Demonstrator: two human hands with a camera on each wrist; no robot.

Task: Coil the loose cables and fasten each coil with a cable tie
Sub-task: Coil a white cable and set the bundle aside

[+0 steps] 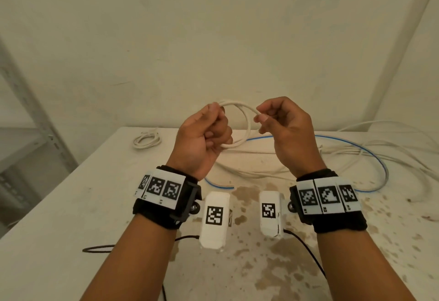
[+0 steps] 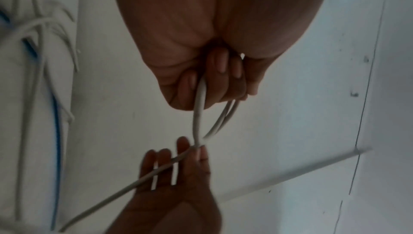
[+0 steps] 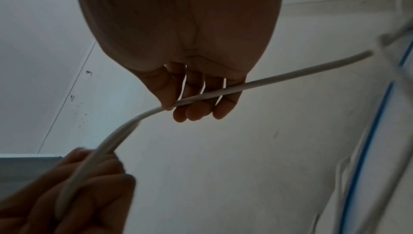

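Both hands are raised above the white table (image 1: 71, 205). My left hand (image 1: 209, 129) grips a small coil of white cable (image 1: 247, 122), its fingers curled round the loops (image 2: 201, 96). My right hand (image 1: 263, 116) pinches a strand of the same cable between thumb and forefinger (image 3: 178, 102); the other fingers lie spread behind it. From there the strand runs off to the right (image 3: 312, 68) toward the loose cables on the table.
A tangle of loose white cables (image 1: 356, 151) and a blue cable (image 1: 370, 153) covers the table's right side. A small bundled white coil (image 1: 146, 140) lies at the back left. Metal shelving (image 1: 28, 115) stands to the left. Brown stains mark the near tabletop.
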